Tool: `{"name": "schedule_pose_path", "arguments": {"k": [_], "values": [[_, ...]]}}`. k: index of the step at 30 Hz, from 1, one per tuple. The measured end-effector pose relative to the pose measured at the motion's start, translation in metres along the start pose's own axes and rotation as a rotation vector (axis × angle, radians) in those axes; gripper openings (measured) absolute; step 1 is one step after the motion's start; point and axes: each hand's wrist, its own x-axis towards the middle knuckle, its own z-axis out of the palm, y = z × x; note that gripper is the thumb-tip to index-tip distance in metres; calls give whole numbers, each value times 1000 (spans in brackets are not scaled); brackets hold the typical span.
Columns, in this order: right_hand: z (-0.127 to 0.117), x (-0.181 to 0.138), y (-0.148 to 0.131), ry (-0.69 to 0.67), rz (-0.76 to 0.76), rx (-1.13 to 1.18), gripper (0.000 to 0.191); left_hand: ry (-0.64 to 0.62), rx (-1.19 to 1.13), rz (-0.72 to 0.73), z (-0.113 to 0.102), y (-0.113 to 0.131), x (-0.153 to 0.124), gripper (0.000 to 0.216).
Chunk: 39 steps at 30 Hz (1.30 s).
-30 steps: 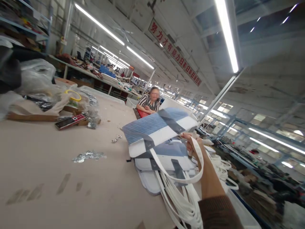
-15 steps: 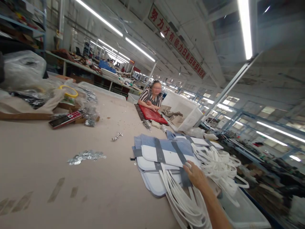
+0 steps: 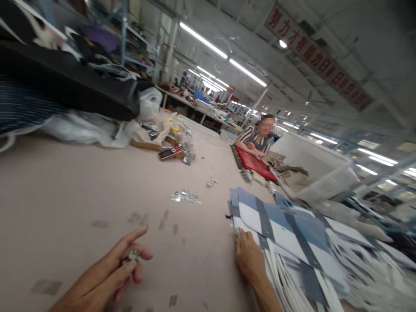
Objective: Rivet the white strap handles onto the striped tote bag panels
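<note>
A stack of blue-and-white fabric bags (image 3: 286,234) with grey bands and white straps lies at the right of the beige table (image 3: 97,190). My right hand (image 3: 248,258) rests on the stack's near left edge, fingers curled against the bags. Lower left, my left hand (image 3: 121,266) lies on the table with the forefinger stretched out, pinching a small shiny metal piece (image 3: 131,255) between thumb and fingers. A small heap of silvery metal pieces (image 3: 184,197) sits further out on the table.
A person in a striped top (image 3: 256,138) sits at the far end over a red board (image 3: 255,164). A white bin (image 3: 312,171) stands at the right. Dark cloth (image 3: 65,82), plastic bags (image 3: 97,128) and a calculator (image 3: 170,152) crowd the left back.
The top bag, held up a second ago, now lies on the stack. My right hand dropped to the stack's edge. The view swung left and down, and my left hand came into view.
</note>
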Motion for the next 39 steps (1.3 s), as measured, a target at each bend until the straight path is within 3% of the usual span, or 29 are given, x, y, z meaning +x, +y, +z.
{"name": "schedule_pose_path", "arguments": {"k": [4, 7, 9, 12, 16, 32, 39], "values": [[3, 2, -14, 184, -81, 53, 36, -109, 11, -8, -7, 12, -15, 74], [-19, -11, -56, 300, -282, 431, 30, -106, 54, -11, -5, 20, -20, 80], [-39, -30, -99, 259, -501, 706, 24, -103, 108, -14, -3, 21, -22, 80], [-64, -60, -164, 184, -823, 860, 27, -110, 239, 1, -1, 19, -22, 76], [-70, -80, -208, 120, -949, 875, 37, -108, 434, 56, -2, 15, -24, 69], [-49, -81, -204, 75, -936, 786, 29, -172, 624, 236, 3, -8, -28, 73], [-40, -86, -214, 137, -780, 892, 22, -52, 653, 561, 6, -29, -22, 89]]}}
